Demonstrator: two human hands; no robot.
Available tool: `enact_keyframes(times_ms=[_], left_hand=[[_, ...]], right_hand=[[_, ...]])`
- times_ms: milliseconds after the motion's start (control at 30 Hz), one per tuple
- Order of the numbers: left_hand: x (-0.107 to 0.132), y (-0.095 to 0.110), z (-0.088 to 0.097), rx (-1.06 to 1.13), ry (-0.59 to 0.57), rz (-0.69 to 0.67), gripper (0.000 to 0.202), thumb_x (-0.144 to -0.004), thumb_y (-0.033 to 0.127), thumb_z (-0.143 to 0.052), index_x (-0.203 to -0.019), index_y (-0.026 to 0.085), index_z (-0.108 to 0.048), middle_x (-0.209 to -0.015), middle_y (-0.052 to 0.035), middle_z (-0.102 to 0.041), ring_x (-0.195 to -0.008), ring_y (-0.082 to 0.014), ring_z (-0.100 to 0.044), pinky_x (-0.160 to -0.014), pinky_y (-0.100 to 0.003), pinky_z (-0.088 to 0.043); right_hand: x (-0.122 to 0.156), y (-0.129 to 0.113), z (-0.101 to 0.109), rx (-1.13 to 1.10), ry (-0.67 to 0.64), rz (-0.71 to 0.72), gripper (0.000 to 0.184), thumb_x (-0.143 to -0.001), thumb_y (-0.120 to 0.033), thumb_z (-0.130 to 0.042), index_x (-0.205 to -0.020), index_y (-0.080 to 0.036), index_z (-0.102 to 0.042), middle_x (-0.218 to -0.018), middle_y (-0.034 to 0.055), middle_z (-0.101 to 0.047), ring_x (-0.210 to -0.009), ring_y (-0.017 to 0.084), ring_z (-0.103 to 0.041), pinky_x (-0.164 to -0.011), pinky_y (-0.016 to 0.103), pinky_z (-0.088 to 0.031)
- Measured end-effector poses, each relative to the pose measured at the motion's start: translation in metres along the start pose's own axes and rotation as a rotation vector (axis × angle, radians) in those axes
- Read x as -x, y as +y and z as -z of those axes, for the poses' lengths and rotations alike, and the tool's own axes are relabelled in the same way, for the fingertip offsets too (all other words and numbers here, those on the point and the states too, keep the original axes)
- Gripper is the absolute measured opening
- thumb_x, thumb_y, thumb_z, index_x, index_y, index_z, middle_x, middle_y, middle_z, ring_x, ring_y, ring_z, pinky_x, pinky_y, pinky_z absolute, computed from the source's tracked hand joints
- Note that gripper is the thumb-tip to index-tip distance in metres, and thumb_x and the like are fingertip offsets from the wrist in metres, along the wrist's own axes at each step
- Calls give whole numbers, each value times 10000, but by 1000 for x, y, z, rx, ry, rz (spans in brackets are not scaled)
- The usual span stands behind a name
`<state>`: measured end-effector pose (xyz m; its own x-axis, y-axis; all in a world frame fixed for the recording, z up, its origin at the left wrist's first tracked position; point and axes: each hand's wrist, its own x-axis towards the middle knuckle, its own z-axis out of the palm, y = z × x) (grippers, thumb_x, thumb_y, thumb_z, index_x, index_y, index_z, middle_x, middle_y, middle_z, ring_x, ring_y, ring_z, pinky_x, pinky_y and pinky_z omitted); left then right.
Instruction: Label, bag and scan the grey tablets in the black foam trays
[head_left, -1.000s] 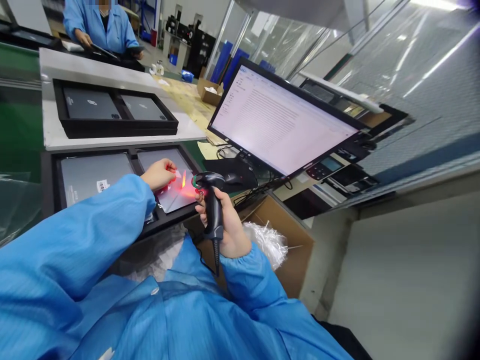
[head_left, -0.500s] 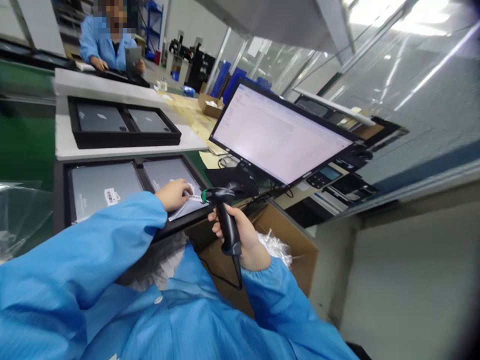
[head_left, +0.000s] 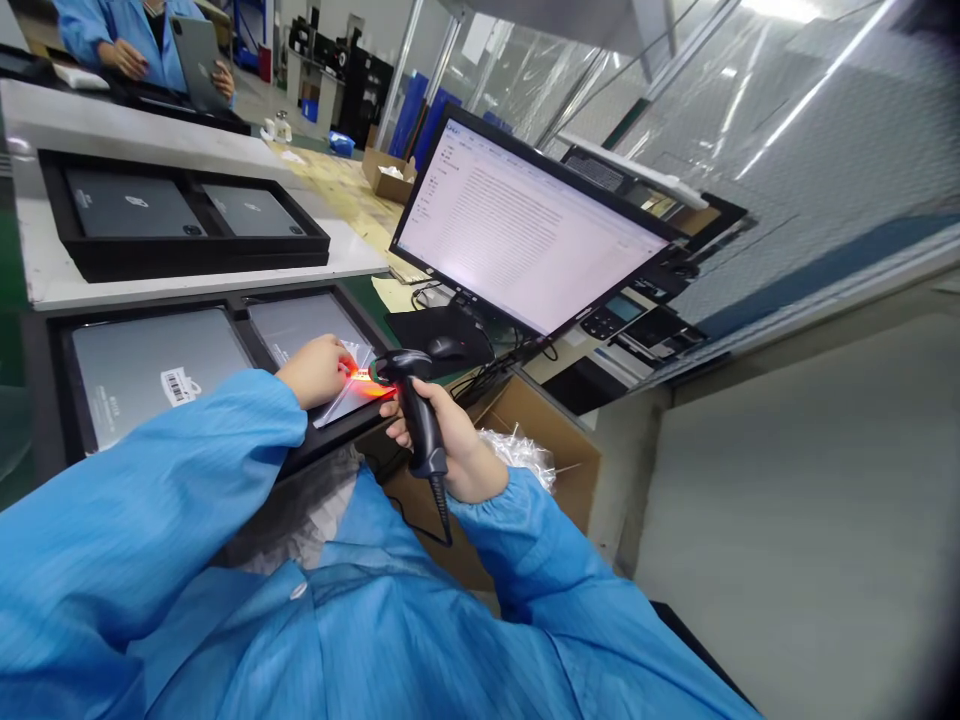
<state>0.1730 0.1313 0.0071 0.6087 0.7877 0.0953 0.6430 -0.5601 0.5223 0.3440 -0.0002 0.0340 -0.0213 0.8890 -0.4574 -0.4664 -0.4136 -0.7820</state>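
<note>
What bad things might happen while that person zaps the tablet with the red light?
The left hand sits right at the red glow, so fingers might cover the label and spoil the scan. The scanner in the right hand hangs close above the tablet and might bump it. Its cable dangles by the box and might snag.

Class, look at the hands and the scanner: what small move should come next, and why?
Probably hold the scanner steady. The right hand aims it at the right tablet in the near tray, its red light falls beside the left hand, which rests on that tablet.
</note>
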Motion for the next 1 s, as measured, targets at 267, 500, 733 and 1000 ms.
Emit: enact_keyframes(times_ms=[267, 500, 733, 1000], left_hand=[[-1, 1, 2, -32, -16, 13, 392, -795, 108, -496, -1018, 156, -816, -1138, -118, -701, -1083, -265, -646, -1022, -359, -497], [0, -1, 2, -27, -8, 22, 389, -787, 125, -490, -993, 169, -817, -1110, -119, -705, -1027, -270, -652, -996, -385, -508], [0, -1, 4, -12, 12, -13, 391, -789, 108, -480, -993, 146, -811, -1079, -124, -684, -1077, -275, -654, -1065, -374, -479], [6, -2, 1, 341, 147, -83, 577, -820, 267, -606, -1378, 124, -582, -1421, -180, -557, -1084, -247, -678, -1008, -388, -550]], right_hand=[[1, -1, -12, -17, 74, -7, 424, -1068, -352, -392, -822, -137, -663, -661, 67, -710, -475, 130, -657, -411, 178, -538], [-2, 0, -11, -47, 69, 28, 410, -1054, -382, -457, -795, -138, -660, -666, 80, -713, -478, 134, -666, -423, 171, -542], [-3, 2, -12, -44, 60, 4, 395, -1050, -368, -464, -789, -135, -647, -665, 82, -709, -482, 137, -667, -420, 177, -538], [-51, -44, 17, 203, 239, 461, 106, -911, -217, -683, -854, -171, -605, -749, 25, -721, -542, 133, -657, -495, 226, -560]])
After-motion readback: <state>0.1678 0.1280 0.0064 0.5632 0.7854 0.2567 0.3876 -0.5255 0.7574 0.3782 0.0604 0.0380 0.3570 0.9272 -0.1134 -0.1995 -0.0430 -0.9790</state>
